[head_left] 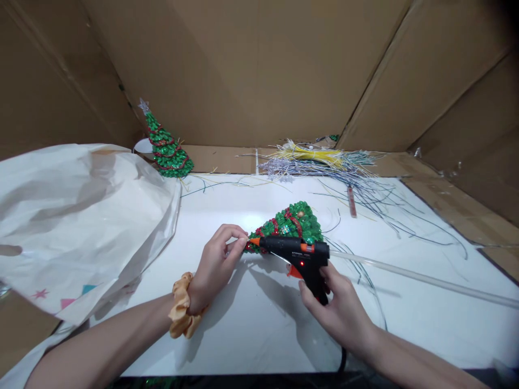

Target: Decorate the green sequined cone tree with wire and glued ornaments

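Right hand grasping a glue gun, left hand pinched by a green tree's tip, hold unclear

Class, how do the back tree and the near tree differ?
Pose: the back tree stands with its tip up; the near tree lies on its side, tip toward the left hand. Top: the back tree carries a pale star; no star shows on the near tree's tip. View: the glue gun hides part of the near tree, not the back tree.
Both are green cones trimmed in red.
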`<state>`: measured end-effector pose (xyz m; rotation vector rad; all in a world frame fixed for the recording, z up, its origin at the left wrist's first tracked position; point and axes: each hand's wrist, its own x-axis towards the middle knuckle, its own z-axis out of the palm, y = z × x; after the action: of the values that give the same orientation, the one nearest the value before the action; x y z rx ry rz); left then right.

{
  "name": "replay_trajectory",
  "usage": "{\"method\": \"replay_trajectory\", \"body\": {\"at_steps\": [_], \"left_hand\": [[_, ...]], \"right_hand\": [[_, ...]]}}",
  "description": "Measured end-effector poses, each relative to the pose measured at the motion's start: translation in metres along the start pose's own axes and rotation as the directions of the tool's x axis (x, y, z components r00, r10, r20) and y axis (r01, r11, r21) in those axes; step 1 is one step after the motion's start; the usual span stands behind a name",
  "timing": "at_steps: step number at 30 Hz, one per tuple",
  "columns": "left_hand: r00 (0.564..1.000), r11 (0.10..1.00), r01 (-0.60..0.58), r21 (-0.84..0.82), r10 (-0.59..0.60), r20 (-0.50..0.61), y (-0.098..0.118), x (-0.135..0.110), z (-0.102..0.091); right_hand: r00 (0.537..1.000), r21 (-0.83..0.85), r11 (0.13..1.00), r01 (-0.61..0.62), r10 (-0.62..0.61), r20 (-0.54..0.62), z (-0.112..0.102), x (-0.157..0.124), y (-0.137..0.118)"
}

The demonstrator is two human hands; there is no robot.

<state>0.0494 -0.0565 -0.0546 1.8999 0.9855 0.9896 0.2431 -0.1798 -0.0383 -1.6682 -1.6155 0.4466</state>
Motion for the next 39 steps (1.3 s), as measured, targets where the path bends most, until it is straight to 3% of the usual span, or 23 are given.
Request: {"method": "replay_trajectory", "body": {"at_steps": [17,27,39], "left_hand": [[1.0,1.0,0.017,-0.004,-0.017,-0.008,0.0003,0.0001,0.0009],[1.0,1.0,0.007,-0.01,-0.007,-0.008,0.0008,-0.0007,0.0003],[1.0,1.0,0.008,0.008,-0.007,-0.005,0.0,-0.0001,0.0007]], "right_hand": [[0.995,0.173,0.981,-0.09,0.082,0.053,-0.0016,0.008,-0.0033],[0.999,0.135,0.99,-0.048,0.047,0.005,0.0001,0.0044,-0.0009],[0.997,0.17,0.983,-0.068,0.062,0.038,0.0015,0.0013,0.0031]]}}
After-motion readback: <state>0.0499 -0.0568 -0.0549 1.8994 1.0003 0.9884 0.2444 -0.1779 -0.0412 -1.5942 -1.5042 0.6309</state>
